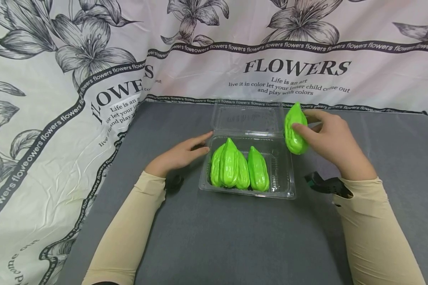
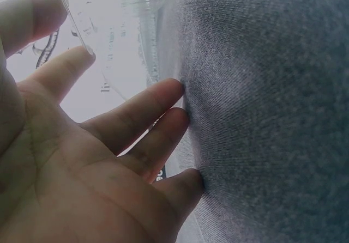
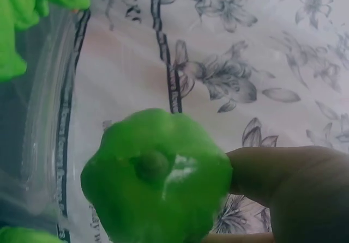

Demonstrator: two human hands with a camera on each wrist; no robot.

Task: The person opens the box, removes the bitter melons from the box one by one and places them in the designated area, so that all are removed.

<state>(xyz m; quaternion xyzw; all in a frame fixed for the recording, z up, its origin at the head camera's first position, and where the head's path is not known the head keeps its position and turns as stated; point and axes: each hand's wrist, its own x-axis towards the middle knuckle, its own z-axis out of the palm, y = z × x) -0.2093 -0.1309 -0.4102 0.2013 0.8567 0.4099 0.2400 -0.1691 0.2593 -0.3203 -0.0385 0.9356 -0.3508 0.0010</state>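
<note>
My right hand (image 1: 329, 138) holds a glossy green ridged vegetable (image 1: 295, 132) with a pointed tip, pinched between thumb and fingers. It is raised beside the right edge of a clear plastic box (image 1: 281, 174), tip up. In the right wrist view the lobed blunt end of the green vegetable (image 3: 158, 172) faces the camera. Several matching green vegetables (image 1: 230, 166) stand in the box, bunched at the left, with another (image 1: 258, 170) just right of them. At the box's left rim, my left hand (image 1: 174, 156) has its fingers extended; in the left wrist view they are spread beside the clear plastic.
The box's hinged clear lid (image 1: 247, 118) lies open toward the back. A grey cloth (image 1: 242, 237) covers the table. White floral fabric (image 1: 199, 75) hangs behind and along the left side. Dark wrist straps (image 1: 324, 184) show near the sleeves.
</note>
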